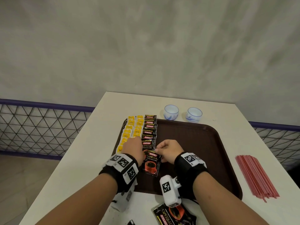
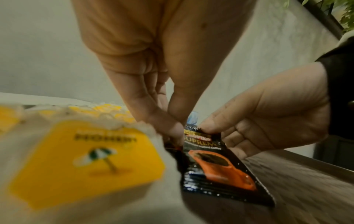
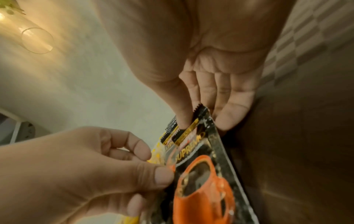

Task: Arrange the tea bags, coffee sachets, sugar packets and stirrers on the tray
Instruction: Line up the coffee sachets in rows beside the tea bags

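On the left of the dark brown plastic tray (image 1: pixel 203 143), two columns of yellow-labelled tea bags (image 1: pixel 131 129) are laid, then a column of black coffee sachets (image 1: pixel 150 129). The left hand (image 1: pixel 132 147) and right hand (image 1: pixel 168 151) both pinch the top edge of one more black sachet with an orange cup print (image 1: pixel 151 163) at the column's near end. Spare sachets (image 1: pixel 174 215) wait on the white desk (image 1: pixel 100 135). Far right, the red plastic stirrers (image 1: pixel 256 174) lie off the tray; no sugar packets show.
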